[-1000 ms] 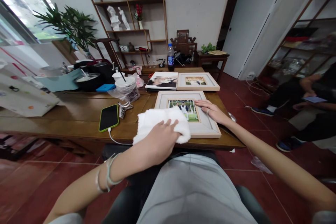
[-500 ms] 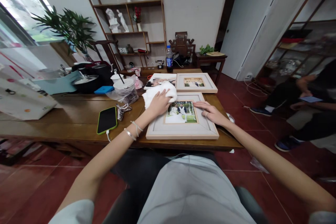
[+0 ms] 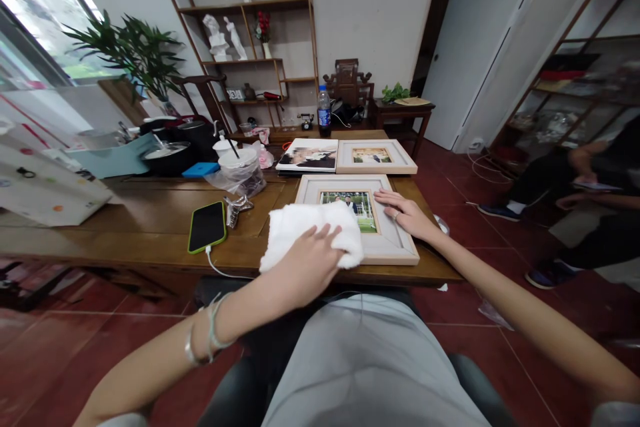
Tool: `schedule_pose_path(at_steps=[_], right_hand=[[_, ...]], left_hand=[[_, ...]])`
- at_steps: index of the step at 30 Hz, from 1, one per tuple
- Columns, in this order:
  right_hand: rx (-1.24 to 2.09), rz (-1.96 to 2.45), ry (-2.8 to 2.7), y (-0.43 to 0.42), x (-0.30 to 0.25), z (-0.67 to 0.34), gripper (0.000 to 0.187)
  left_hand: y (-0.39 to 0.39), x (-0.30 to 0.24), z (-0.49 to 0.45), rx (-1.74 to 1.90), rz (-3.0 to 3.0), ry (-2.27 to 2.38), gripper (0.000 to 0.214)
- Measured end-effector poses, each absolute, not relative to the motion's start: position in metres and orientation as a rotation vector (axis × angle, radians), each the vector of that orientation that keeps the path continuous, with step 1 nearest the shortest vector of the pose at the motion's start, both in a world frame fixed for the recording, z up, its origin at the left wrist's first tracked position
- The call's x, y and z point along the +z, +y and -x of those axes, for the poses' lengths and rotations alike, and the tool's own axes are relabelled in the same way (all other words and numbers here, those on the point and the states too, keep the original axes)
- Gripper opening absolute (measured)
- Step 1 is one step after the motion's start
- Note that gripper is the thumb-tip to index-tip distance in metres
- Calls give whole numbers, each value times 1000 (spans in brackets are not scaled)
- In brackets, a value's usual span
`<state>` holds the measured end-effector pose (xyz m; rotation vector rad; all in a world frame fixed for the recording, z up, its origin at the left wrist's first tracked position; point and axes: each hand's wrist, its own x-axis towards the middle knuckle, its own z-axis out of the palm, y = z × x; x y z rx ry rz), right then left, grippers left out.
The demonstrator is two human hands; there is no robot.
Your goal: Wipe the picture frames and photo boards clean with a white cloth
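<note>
Cloth in left grip, head view: bending fingers over its fluffy white right part, holding it, and covering with it the near left portion of a picture frame lying flat on the desk. Resting right grip open on the frame's right border, laying fingers straight toward the photo. Wearing bands on left wrist and a ring on right hand.

Working on glossy brown wood, showing seams between boards. Seeing on it, left of the cloth, a green-cased phone, screen up, plugged into a white cable, and near it a crumpled silvery thing, too blurred to name. Looking behind the frame, meeting a second frame and, just beside it, a photo panel. Finding leftward a bagged cup with a dark straw, a blue box, a black pot and a pale blue container.

Facing a pale wall, open shelves bearing white figures, and a carved chair beyond a blue-capped bottle. Catching daylight from a window beside a leafy plant. Glimpsing rightward a white door, red floor tiles and a seated person in dark clothes.
</note>
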<state>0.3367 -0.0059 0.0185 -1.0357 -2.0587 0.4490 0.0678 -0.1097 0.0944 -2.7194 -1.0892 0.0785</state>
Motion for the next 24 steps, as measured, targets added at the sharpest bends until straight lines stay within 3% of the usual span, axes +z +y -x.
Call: schedule_pose_path(at_steps=[7,24], right_hand=[[559,1001,-2036,-9,26,-336,41],[621,883,-2148,-14,31,-337,42]], left_hand=[[-144,102,-63,26,2823,-1118,24],[19,68,-68,-215,2533,-1438,33]])
